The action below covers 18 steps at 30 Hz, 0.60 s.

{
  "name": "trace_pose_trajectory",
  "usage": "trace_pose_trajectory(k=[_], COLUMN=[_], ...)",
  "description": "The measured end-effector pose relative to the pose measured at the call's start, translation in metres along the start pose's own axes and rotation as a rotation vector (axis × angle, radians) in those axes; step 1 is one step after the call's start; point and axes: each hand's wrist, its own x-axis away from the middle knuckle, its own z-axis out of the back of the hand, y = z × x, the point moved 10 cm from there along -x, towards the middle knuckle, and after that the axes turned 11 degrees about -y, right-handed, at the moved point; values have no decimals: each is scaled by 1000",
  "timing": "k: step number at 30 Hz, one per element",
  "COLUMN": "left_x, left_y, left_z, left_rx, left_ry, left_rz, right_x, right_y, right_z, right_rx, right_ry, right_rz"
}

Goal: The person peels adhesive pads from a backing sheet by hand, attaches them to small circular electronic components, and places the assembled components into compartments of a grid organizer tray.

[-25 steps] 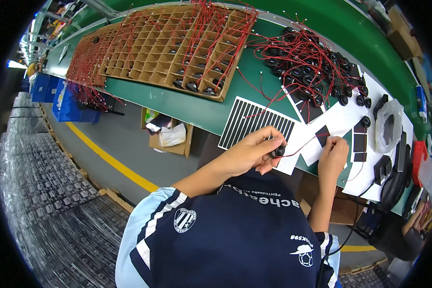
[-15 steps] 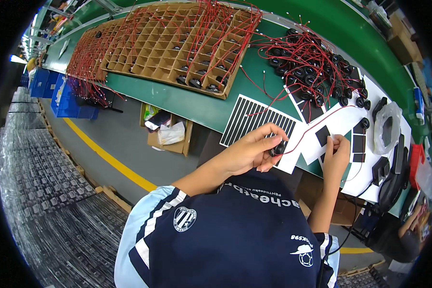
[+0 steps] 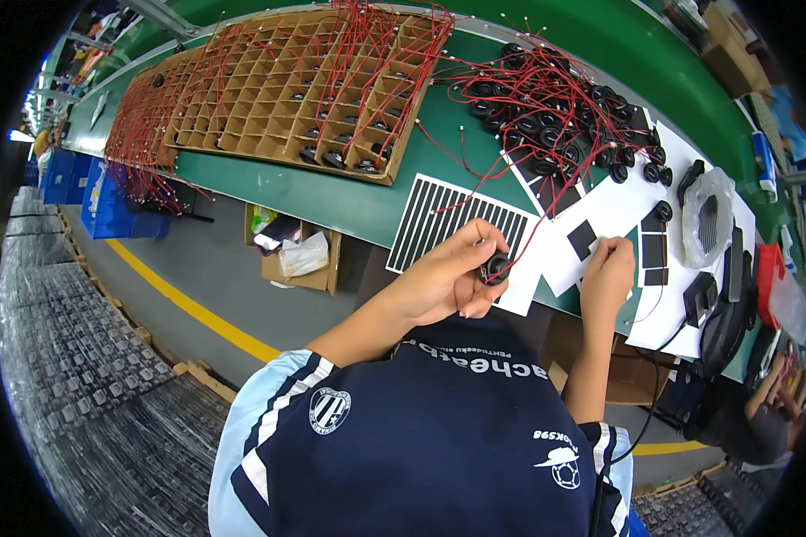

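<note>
My left hand (image 3: 443,279) is closed on a small round black speaker (image 3: 495,268), gripped between thumb and fingers over the near edge of the bench. From the speaker a red wire (image 3: 530,234) runs up toward the heap of speakers. To the right, my right hand (image 3: 607,279) has its fingertips pressed together beside a white sheet with a black square (image 3: 581,240); whether they pinch anything is hidden. Behind my left hand lies a white sheet of black strips (image 3: 452,224).
Wired black speakers (image 3: 551,139) lie heaped on the green bench. A divided cardboard tray (image 3: 269,116) stands at the left. At the right are a sheet with black rectangles (image 3: 654,246), a roll in clear plastic (image 3: 709,219) and a red bin (image 3: 768,282).
The whole view has shifted slightly. My left hand has turned the speaker, so more of its round face shows. My right hand stays by the sheet, fingertips together.
</note>
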Motion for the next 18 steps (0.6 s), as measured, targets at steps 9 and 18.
trace_pose_trajectory(k=[9,18], left_x=[10,6], left_y=[-1,2], left_z=[-4,-7], left_rx=[-121,-183], left_ry=[12,29], left_rz=[-26,-94], right_x=[33,61], right_y=[-51,-115], right_z=[-12,-28], right_rx=[-1134,-1565], right_ry=[-346,-763], right_rz=[76,155])
